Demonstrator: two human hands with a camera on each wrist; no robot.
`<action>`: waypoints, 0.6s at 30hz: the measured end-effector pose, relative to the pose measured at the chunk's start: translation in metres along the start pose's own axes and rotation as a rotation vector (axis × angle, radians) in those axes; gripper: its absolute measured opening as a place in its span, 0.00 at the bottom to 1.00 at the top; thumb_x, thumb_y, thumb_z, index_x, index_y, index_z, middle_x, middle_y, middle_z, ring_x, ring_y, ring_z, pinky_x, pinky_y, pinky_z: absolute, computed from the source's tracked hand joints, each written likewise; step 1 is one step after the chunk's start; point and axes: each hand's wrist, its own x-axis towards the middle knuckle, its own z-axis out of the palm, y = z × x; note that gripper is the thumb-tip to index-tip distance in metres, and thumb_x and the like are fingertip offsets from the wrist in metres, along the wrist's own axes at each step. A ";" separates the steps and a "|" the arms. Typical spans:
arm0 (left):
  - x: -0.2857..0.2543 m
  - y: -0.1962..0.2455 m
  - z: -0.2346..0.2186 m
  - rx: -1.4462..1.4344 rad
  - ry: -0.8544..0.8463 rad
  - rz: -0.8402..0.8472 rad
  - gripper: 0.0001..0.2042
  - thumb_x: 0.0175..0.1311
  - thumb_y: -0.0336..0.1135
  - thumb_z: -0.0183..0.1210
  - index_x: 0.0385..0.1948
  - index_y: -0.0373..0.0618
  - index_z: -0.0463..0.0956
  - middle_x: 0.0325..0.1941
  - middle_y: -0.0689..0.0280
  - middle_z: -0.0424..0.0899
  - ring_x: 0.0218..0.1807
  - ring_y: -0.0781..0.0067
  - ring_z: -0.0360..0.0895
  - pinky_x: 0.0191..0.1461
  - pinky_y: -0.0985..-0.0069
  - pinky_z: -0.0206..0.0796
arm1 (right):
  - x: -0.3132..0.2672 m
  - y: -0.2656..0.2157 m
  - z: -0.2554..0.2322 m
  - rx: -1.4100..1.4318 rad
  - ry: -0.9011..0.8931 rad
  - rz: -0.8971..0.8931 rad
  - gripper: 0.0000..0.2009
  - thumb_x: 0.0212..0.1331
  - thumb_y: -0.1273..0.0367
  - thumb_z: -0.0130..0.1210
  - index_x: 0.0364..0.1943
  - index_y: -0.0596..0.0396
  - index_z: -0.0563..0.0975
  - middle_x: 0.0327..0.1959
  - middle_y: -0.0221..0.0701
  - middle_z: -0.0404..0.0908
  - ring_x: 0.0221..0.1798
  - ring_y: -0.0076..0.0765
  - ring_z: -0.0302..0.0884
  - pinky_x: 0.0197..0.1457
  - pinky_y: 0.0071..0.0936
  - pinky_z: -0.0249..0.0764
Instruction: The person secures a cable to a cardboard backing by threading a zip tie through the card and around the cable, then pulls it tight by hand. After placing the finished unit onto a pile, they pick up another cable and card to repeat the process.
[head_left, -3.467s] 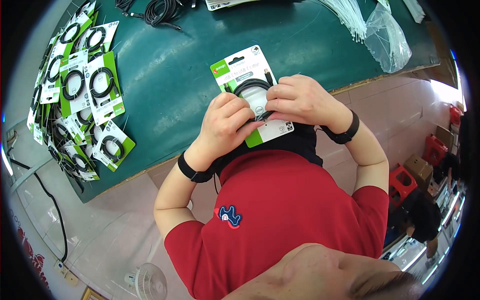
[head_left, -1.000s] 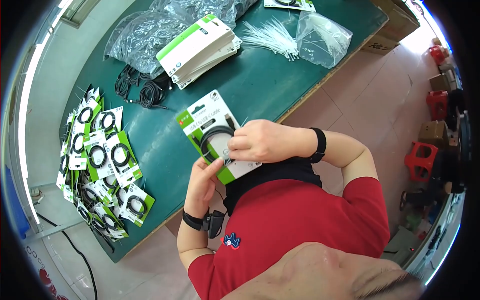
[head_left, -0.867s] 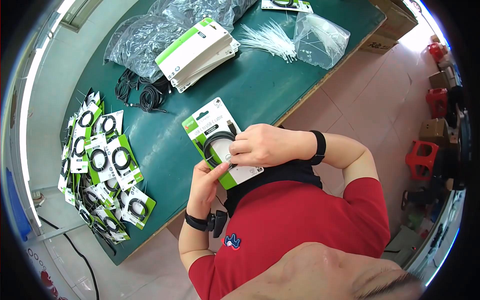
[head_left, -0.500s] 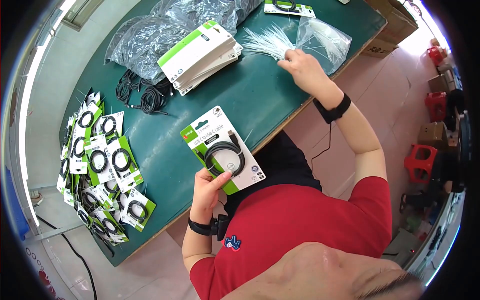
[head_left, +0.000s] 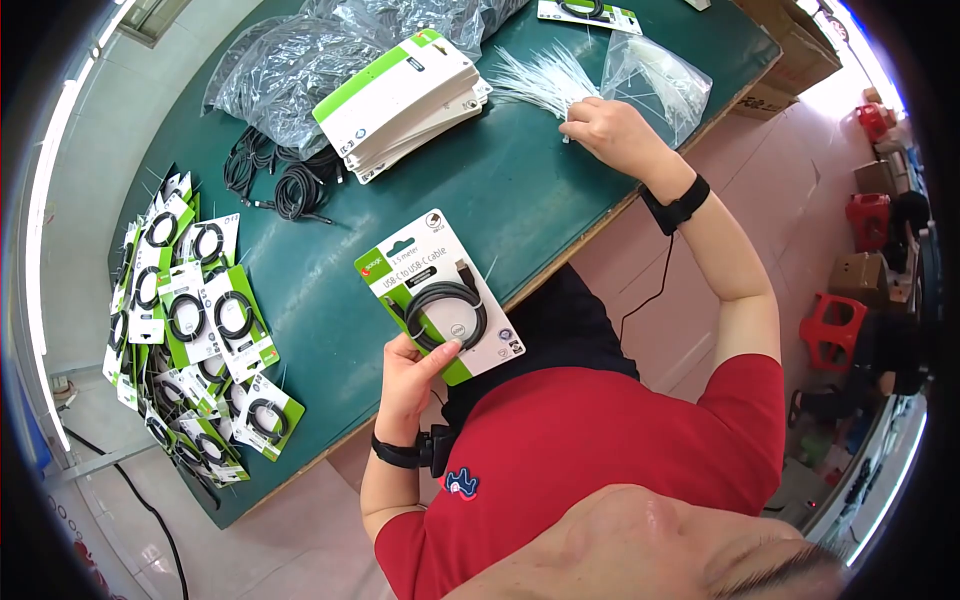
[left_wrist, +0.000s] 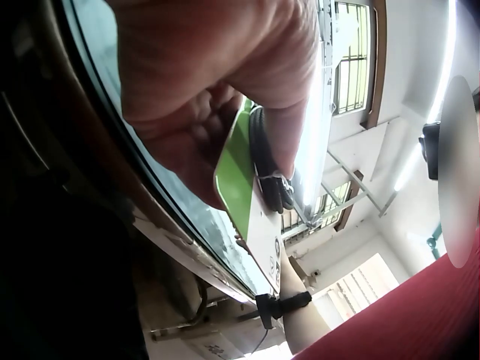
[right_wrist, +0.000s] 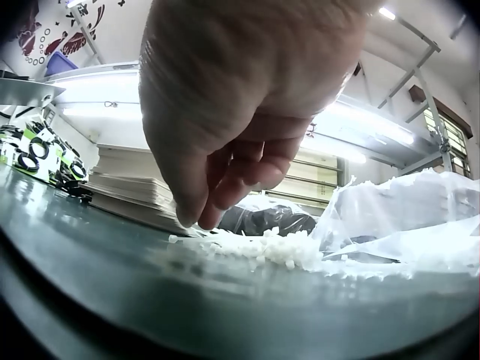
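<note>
My left hand (head_left: 408,378) grips a cable card (head_left: 425,262) by its lower left corner, thumb on the front and fingers behind. On the white and green card, printed "USB-C to USB-C cable", lies a coiled black cable (head_left: 410,312). In the left wrist view the thumb presses the coil against the card (left_wrist: 238,176). My right hand (head_left: 617,135) is at the near end of the loose pile of white cable ties (head_left: 545,80). Seen from the right wrist, its thumb and fingertips pinch together low over the table, beside the tie heads (right_wrist: 281,247).
A stack of blank cards (head_left: 395,100) stands behind the held card, with coiled black cables (head_left: 300,190) left of it. Finished carded cables (head_left: 185,315) heap at the table's left. A clear bag (head_left: 665,85) lies by the ties, and a large plastic bag (head_left: 290,80) at the back.
Earlier both hands worked at the coil on the card. The right hand has let go and reached away to the cable ties, while the left hand keeps holding the card.
</note>
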 end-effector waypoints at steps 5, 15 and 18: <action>-0.003 0.001 -0.005 0.011 0.006 0.015 0.14 0.60 0.21 0.69 0.48 0.34 0.83 0.47 0.61 0.88 0.47 0.73 0.84 0.55 0.72 0.76 | 0.007 -0.004 -0.006 0.016 0.033 -0.080 0.01 0.54 0.73 0.59 0.29 0.53 0.80 0.32 0.27 0.76 0.40 0.33 0.79 0.39 0.30 0.80; -0.011 0.008 -0.006 0.100 -0.105 0.105 0.15 0.59 0.19 0.68 0.49 0.33 0.83 0.48 0.62 0.88 0.48 0.74 0.83 0.54 0.73 0.77 | 0.016 -0.015 -0.023 0.247 0.263 -0.071 0.06 0.55 0.77 0.65 0.37 0.58 0.82 0.40 0.33 0.83 0.36 0.38 0.81 0.36 0.30 0.79; -0.013 0.007 -0.003 0.136 -0.122 0.141 0.16 0.59 0.20 0.69 0.49 0.33 0.83 0.48 0.62 0.88 0.47 0.74 0.84 0.53 0.73 0.77 | 0.022 -0.028 -0.044 0.275 0.435 -0.075 0.06 0.57 0.78 0.64 0.38 0.59 0.82 0.41 0.34 0.84 0.34 0.34 0.81 0.35 0.27 0.79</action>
